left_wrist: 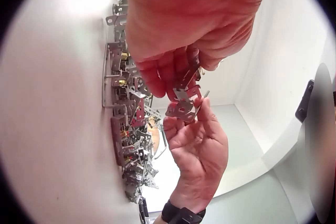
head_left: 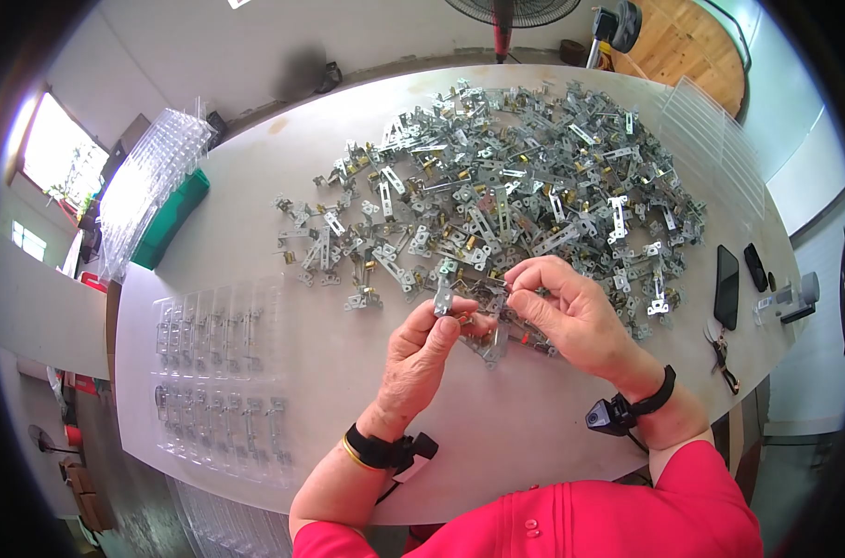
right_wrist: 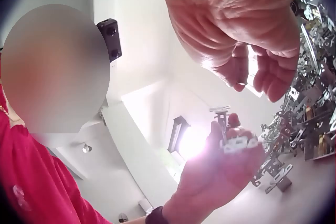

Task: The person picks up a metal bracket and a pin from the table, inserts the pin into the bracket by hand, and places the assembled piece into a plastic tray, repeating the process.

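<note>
In the head view my left hand [head_left: 417,358] pinches a small galvanized metal bracket [head_left: 444,296] between thumb and fingers, near the front edge of a big heap of similar brackets [head_left: 497,186]. Holes and a flat end plate show on the held bracket [right_wrist: 239,144] in the right wrist view. My right hand [head_left: 576,316] is close on the right, its fingers bent and thumb drawn toward the forefinger. Seen from the right wrist, those fingertips are apart from the bracket; I cannot tell whether they pinch a tiny piece.
Clear plastic trays [head_left: 220,335] with brackets in rows lie at the left. Stacked clear trays [head_left: 153,186] stand by a green bin [head_left: 171,219]. Toward the right are a phone [head_left: 726,286], a small black case [head_left: 755,267], pliers [head_left: 720,361] and another clear tray [head_left: 715,139].
</note>
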{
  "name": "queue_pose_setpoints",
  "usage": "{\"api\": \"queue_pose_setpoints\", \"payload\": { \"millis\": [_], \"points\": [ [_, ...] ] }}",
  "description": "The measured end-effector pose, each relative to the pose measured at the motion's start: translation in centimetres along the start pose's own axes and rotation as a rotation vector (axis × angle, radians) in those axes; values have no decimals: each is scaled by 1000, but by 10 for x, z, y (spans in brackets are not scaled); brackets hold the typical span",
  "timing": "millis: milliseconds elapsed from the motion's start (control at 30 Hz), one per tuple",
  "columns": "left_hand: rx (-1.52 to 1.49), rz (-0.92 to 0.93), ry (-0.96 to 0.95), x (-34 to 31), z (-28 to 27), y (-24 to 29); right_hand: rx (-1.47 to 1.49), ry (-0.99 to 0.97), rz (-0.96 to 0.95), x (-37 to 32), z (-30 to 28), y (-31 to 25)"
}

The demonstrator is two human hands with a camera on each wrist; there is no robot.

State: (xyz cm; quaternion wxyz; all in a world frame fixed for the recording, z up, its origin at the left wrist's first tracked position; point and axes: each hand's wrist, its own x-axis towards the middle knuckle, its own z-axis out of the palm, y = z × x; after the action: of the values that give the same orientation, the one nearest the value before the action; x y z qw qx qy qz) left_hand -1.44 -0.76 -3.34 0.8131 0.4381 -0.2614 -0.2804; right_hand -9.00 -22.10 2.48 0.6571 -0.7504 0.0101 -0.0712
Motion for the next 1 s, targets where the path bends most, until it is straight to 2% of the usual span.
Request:
{"api": "queue_pose_setpoints", "payload": {
  "millis": [33, 67, 133, 167, 267, 500, 700, 800, 1000],
  "points": [
    [-16, -63, 27, -2, 2, 2, -108, 63, -85, 0, 0, -4],
    [-32, -127, 55, -3, 3, 2, -108, 64, -83, -2, 1, -13],
    [-48, -144, 42, -3, 5, 2, 75, -14, 126, -7, 3, -31],
    [-63, -160, 28, -2, 6, 2, 77, -11, 128, -9, 5, -28],
    [-88, -201, 7, -3, 11, 6, -112, -44, 1, -14, 10, -24],
    [-81, -218, -6, -3, 10, 5, -211, -39, -34, -14, 11, -23],
    [38, -197, 43, -5, 9, 6, -339, -16, -45, -14, 10, -29],
    [194, -223, 28, -6, 11, 8, -381, -25, -104, -15, 10, -30],
    [244, -238, -13, -7, 15, 12, -312, -77, 47, -15, 9, -38]
  ]
}}
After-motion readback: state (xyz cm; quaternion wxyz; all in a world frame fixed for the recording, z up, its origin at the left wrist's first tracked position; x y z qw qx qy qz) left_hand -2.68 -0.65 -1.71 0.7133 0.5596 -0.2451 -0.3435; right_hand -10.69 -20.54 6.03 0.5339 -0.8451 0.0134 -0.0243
